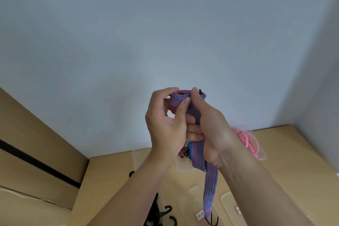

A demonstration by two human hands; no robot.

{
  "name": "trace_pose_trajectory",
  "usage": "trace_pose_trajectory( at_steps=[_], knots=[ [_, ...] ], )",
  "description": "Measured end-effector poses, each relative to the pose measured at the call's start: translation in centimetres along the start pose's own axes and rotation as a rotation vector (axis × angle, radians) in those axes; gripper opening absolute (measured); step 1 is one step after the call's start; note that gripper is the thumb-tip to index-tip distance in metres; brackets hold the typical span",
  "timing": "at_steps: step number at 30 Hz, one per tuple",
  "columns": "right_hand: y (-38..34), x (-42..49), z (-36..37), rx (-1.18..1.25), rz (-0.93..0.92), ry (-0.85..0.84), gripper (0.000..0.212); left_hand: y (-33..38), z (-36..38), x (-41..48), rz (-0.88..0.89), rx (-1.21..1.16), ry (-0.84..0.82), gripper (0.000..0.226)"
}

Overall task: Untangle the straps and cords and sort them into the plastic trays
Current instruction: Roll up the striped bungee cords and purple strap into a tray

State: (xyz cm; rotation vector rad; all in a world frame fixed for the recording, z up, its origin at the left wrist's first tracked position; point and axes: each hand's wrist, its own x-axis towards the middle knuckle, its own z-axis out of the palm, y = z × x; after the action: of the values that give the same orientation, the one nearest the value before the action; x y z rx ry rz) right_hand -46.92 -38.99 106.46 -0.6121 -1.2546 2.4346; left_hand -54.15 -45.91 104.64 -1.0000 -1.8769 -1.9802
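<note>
While strap [211, 189] tail hangs over desk [293, 161], left hand [165, 121] and right hand [212, 124] fingers [183, 107] clench its rolled part; end hook [212, 221] half cropped, clear trays [192, 191] hard to make out.

1. two hands: left hand [165, 121], right hand [211, 126].
2. one blue-and-red striped strap [211, 185].
3. one red-and-black striped strap [182, 153], mostly hidden.
4. one pink cord bundle [245, 139].
5. clear trays [190, 191]: at least four, edges faint.
6. two small labels [200, 214].
7. black hooks [168, 209]: at least three.

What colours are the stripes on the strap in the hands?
Blue and pinkish-red stripes run along the strap; the head view, the only one, shows them best.
</note>
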Motion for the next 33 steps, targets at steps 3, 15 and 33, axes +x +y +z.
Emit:
trace_pose_trajectory(
  at_steps=[3, 15, 33],
  knots=[
    [-0.4, -0.2, 0.0, -0.01, 0.03, -0.016, 0.042, -0.9, -1.3, 0.4, 0.369, 0.199, -0.08, 0.022],
    [0.3, 0.2, 0.8, -0.238, -0.245, -0.05, 0.034, 2.4, -5.9, 3.8, -0.48, -0.081, -0.407, 0.025],
    [0.4, 1.2, 2.7, 0.088, 0.14, 0.139, 0.039, -3.2, -5.8, 2.8, 0.8, 0.526, -0.24, 0.023]
  ],
)
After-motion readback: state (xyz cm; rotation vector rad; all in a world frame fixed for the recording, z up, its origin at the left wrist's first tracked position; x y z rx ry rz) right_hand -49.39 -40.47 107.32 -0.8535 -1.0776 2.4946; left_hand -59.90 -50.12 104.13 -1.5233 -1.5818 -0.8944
